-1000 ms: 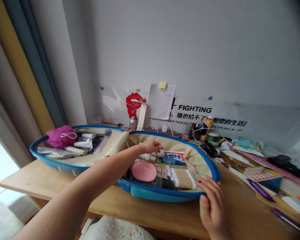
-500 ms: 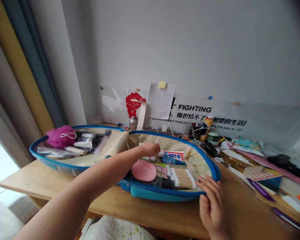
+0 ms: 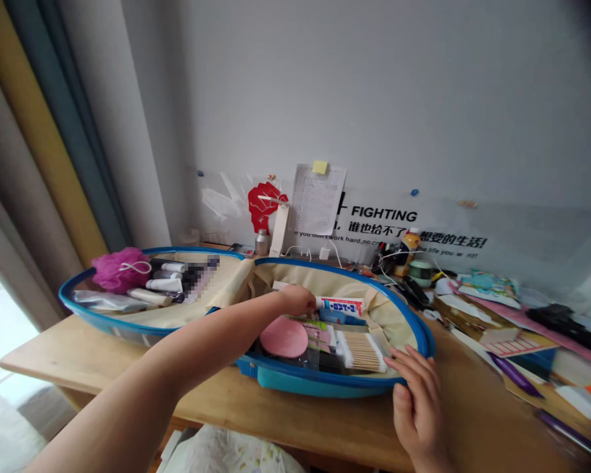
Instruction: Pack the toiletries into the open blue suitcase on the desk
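A blue-rimmed suitcase (image 3: 325,387) lies spread open on the wooden desk. Into its right half reaches my left hand (image 3: 299,301), beside a toothpaste box (image 3: 342,305); its fingers point down and are hidden, so I cannot see what they hold. My right hand (image 3: 417,397) rests on the near right rim, fingers stretched out and apart, beside a pack of cotton swabs (image 3: 362,350). Between the hands lie a round pink item (image 3: 284,337) and a blue item (image 3: 337,318). In the left half sit a purple bath puff (image 3: 121,269) and several white tubes (image 3: 165,286).
Papers, pens and a purple item (image 3: 516,374) crowd the right of the desk (image 3: 477,420). Along the wall stand a small metal bottle (image 3: 261,242), a white upright lamp (image 3: 278,230) and an orange bottle (image 3: 410,246). A curtain (image 3: 54,131) hangs at left.
My left hand has lowered slightly among the contents of the right half, and its fingers are now more hidden. My right hand stays on the rim.
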Available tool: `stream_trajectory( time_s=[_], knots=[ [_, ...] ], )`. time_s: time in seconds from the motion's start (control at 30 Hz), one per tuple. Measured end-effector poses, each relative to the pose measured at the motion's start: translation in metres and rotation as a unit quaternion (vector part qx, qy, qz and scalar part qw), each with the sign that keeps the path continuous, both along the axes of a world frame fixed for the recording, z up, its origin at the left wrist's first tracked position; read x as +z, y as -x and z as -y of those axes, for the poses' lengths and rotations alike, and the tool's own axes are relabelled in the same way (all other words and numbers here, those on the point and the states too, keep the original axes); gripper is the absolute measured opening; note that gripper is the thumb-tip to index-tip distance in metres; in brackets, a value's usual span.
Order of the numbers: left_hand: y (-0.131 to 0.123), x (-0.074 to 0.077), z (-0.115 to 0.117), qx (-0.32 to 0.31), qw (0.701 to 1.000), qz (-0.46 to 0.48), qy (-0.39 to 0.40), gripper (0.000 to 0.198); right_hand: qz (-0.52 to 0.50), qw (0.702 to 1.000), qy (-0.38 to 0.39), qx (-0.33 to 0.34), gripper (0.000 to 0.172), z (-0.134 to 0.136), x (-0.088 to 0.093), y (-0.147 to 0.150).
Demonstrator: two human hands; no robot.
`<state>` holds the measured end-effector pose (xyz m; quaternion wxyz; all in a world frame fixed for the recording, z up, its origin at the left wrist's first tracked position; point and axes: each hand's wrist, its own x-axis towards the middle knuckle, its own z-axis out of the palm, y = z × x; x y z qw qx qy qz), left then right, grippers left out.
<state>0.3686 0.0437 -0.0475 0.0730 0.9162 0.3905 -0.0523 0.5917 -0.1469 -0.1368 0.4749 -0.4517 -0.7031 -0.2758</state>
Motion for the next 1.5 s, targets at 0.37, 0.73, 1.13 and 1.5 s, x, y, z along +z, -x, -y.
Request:
stream_trajectory(
  time_s=[0.37, 0.73, 1.13, 1.5],
  knots=[
    [0.0, -0.001, -0.001, -0.008, 1.0, -0.002, 0.007, 0.027, 0.003, 1.0, -0.001, -0.004, 0.03, 0.0, 0.001, 0.0],
    [0.001, -0.012, -0.008, -0.018, 1.0, 0.005, 0.025, 0.028, 0.004, 1.0, 0.01, -0.004, 0.03, 0.001, 0.0, -0.002],
    [0.001, -0.016, -0.012, -0.023, 0.998, 0.038, 0.049, 0.032, -0.006, 1.0, 0.004, -0.001, 0.031, -0.001, -0.003, -0.002],
    [0.004, 0.004, -0.009, 0.013, 0.995, 0.087, 0.039, 0.033, 0.0, 1.0, 0.004, -0.007, 0.031, 0.0, -0.001, -0.002]
  ],
)
